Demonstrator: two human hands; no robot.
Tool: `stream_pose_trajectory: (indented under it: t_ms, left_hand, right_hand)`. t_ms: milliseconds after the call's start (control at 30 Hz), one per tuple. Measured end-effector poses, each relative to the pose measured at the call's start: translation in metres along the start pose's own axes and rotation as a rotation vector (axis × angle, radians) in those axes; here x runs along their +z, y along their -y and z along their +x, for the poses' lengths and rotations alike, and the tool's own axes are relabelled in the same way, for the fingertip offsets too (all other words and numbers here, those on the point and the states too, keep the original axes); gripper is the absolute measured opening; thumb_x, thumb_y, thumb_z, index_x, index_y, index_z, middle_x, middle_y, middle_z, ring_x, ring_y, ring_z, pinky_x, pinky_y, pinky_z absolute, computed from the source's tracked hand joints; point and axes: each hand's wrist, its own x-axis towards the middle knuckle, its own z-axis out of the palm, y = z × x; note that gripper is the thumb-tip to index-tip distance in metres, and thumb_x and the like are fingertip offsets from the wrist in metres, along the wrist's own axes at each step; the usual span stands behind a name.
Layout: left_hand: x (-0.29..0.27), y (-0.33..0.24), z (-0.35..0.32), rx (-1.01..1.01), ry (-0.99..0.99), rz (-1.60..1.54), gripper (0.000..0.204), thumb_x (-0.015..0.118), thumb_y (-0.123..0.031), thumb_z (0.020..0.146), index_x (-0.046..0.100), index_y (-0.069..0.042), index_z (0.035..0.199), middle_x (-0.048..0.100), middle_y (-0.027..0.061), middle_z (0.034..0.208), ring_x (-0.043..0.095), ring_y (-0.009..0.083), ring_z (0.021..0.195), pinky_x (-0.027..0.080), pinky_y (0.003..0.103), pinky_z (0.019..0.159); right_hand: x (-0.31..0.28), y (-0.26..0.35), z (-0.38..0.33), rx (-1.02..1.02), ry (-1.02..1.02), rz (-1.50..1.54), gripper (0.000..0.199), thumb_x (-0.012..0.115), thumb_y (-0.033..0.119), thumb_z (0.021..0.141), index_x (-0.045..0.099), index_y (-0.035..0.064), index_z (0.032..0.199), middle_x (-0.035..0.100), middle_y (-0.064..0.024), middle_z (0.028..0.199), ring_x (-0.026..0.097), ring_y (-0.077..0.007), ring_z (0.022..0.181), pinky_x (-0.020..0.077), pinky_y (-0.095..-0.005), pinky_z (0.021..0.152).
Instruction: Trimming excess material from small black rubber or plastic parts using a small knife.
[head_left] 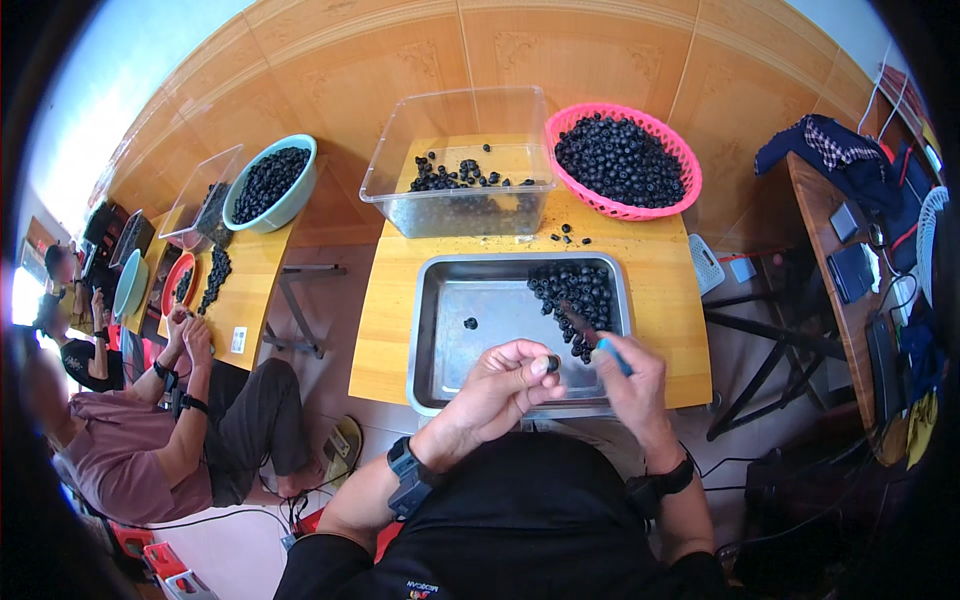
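My left hand [505, 383] pinches one small dark round fruit [552, 364] between thumb and fingers, over the near edge of a metal tray [420, 330]. Beside it, my right hand [635, 380] grips a knife [613, 355] by its blue handle. The blade points away from me and to the left, above the heap of dark round fruits [575, 290] in the tray's right half. A single dark piece [471, 323] lies apart on the tray's bare left side. The kind of fruit is not plain from here.
Behind the tray stand a clear plastic bin [455, 215] with dark pieces and a pink basket [690, 170] heaped with fruits. Loose scraps [570, 238] lie between. At left, a person [150, 430] works at another table with a light-green basin [300, 205]. A wooden side table [825, 290] stands right.
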Motion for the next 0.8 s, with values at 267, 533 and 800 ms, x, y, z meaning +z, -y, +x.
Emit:
stream_pose_trajectory:
  t_ms: [267, 533, 800]
  left_hand:
    - [-0.002, -0.001, 0.000, 0.011, -0.037, -0.008, 0.016, 0.067, -0.007, 0.101, 0.069, -0.002, 0.115, 0.070, 0.0106, 0.107, 0.072, 0.0168, 0.094, 0.065, 0.035, 0.092]
    - [-0.003, 0.003, -0.002, -0.075, -0.040, 0.015, 0.016, 0.066, -0.007, 0.101, 0.068, 0.000, 0.115, 0.071, 0.0108, 0.104, 0.073, 0.0185, 0.095, 0.066, 0.036, 0.091]
    - [0.006, -0.006, -0.010, -0.121, -0.082, 0.261, 0.011, 0.068, -0.006, 0.100, 0.071, 0.001, 0.108, 0.074, 0.0086, 0.098, 0.075, 0.0177, 0.087, 0.065, 0.035, 0.087]
  right_hand:
    - [0.003, 0.020, 0.002, 0.009, 0.082, 0.172, 0.036, 0.074, 0.028, 0.098, 0.074, -0.0049, 0.113, 0.068, -0.0110, 0.084, 0.063, -0.0157, 0.074, 0.0482, -0.0291, 0.066]
    - [0.020, 0.028, 0.003, 0.103, 0.162, 0.309, 0.033, 0.079, 0.027, 0.095, 0.074, -0.0031, 0.108, 0.066, -0.0058, 0.082, 0.058, -0.0093, 0.072, 0.0458, -0.0265, 0.063]
    - [0.020, 0.013, 0.014, 0.228, 0.113, 0.328, 0.027, 0.078, 0.023, 0.096, 0.073, -0.0033, 0.097, 0.061, 0.0042, 0.074, 0.050, -0.0034, 0.070, 0.0416, -0.0237, 0.059]
